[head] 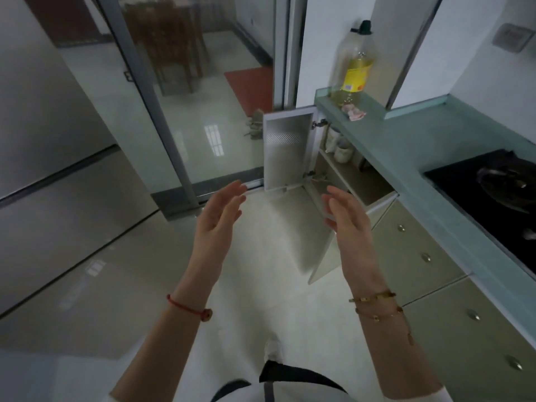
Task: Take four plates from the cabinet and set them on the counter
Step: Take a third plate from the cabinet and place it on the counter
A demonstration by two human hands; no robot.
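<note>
The low cabinet (pixel 348 175) under the pale green counter (pixel 400 146) stands with both doors swung out: one door (pixel 287 149) at the far side, the other (pixel 316 236) nearer me. Pale jars (pixel 342 149) sit on its upper shelf; no plates show from here. My left hand (pixel 217 219) and my right hand (pixel 348 216) are raised in front of the opening, palms facing each other, fingers straight, holding nothing. The right hand overlaps the near door's edge.
A large oil bottle (pixel 355 62) and a small pink object (pixel 355 114) stand on the counter's far end. A black gas hob (pixel 499 187) lies at the right. Drawer fronts with round knobs (pixel 426 256) run below the counter. A glass sliding door (pixel 162 111) is at the left.
</note>
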